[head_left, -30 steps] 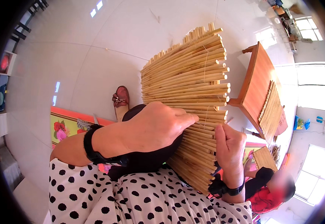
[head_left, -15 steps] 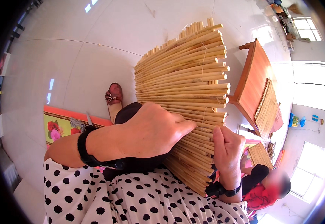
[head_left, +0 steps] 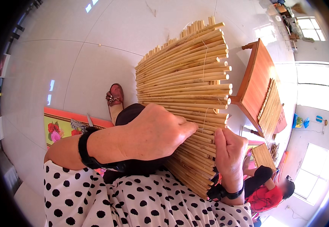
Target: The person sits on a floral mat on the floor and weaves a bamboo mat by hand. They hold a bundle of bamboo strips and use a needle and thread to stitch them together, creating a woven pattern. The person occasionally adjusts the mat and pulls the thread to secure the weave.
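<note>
A mat of pale reed sticks (head_left: 179,81) bound with thin white thread (head_left: 205,62) lies over my lap and slopes away from me. My left hand (head_left: 158,130) reaches across it, thumb and forefinger pinched on a fine thread near the sticks' right ends. Close to its right, my right hand (head_left: 230,151) is closed in a fist beside the stick ends, thumb uppermost. The thread runs toward this hand, though what lies inside the fist is mostly hidden. Black bands circle both wrists.
At the right stands a wooden table (head_left: 257,83) bearing another reed mat (head_left: 271,108). A person in red (head_left: 266,196) sits at lower right near a smaller mat (head_left: 263,158). Scissors (head_left: 90,120) lie on a flowered board (head_left: 64,126) at my left.
Both hands stay almost in place, still closed. The mat has shifted very slightly. The person at lower right has raised their head and moved an arm.
</note>
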### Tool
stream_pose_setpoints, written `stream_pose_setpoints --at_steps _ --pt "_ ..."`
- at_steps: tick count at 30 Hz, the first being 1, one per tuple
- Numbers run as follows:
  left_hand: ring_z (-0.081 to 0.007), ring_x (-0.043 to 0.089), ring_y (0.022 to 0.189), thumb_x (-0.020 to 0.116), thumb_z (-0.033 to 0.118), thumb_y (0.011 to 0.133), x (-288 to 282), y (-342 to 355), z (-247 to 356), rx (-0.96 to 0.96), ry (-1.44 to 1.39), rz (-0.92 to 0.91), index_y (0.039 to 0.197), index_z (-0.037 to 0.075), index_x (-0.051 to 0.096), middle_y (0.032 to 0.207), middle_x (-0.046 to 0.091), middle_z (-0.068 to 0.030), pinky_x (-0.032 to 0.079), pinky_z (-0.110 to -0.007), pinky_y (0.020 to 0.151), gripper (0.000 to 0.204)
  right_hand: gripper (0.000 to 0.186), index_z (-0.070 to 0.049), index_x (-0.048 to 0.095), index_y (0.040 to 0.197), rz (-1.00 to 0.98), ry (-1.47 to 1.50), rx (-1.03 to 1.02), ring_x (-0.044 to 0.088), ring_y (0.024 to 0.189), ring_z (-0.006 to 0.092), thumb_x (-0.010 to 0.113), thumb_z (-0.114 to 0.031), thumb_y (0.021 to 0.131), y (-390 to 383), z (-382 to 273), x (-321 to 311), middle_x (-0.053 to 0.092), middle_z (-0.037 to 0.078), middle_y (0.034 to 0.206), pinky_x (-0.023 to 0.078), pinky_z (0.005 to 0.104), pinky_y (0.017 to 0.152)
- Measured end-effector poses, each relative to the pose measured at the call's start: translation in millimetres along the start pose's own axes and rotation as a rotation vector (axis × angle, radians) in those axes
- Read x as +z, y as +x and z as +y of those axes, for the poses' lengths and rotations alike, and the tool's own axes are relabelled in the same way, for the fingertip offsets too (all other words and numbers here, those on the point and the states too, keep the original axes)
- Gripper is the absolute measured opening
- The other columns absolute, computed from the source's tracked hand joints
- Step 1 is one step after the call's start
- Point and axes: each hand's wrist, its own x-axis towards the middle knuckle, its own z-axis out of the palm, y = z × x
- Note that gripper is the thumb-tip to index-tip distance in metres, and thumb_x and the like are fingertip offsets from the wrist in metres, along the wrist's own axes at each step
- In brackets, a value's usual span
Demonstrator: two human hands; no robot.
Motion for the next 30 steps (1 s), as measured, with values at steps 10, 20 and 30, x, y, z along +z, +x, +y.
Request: stream_pose_setpoints --at_steps 10,20,30 --pt "-0.0207 0.062 0.056 0.066 0.004 0.071 -3.6 -0.2 1.7 0.004 0.003 -0.007 0.104 0.001 0.068 0.067 0.062 -0.0053 0.049 -0.033 0.048 0.033 0.033 0.001 0.047 0.062 -0.005 -0.012 -0.009 0.038 0.04 0.0257 0.06 -0.008 0.091 -0.1 -1.3 -0.1 0.041 0.017 0.05 0.034 0.0342 0.043" --pt "-0.0195 0.062 0.056 0.066 0.004 0.071 -3.5 -0.6 2.5 0.005 0.015 -0.012 0.103 0.001 0.068 0.066 0.062 -0.0046 0.049 -0.032 0.047 0.032 0.032 0.001 0.048 0.062 -0.01 -0.005 0.002 0.039 0.04 0.0254 0.06 -0.009 0.091 -0.2 -2.9 -0.4 0.041 0.016 0.05 0.034 0.0339 0.043" --pt "-0.0191 0.061 0.054 0.067 0.004 0.071 -6.8 0.4 3.9 0.009 0.029 -0.015 0.103 0.002 0.069 0.065 0.061 -0.0042 0.048 -0.032 0.046 0.032 0.032 0.001 0.048 0.063 -0.013 -0.003 -0.006 0.042 0.039 0.0251 0.06 -0.008 0.091 -0.4 -2.1 -0.1 0.043 0.015 0.049 0.035 0.0339 0.043"
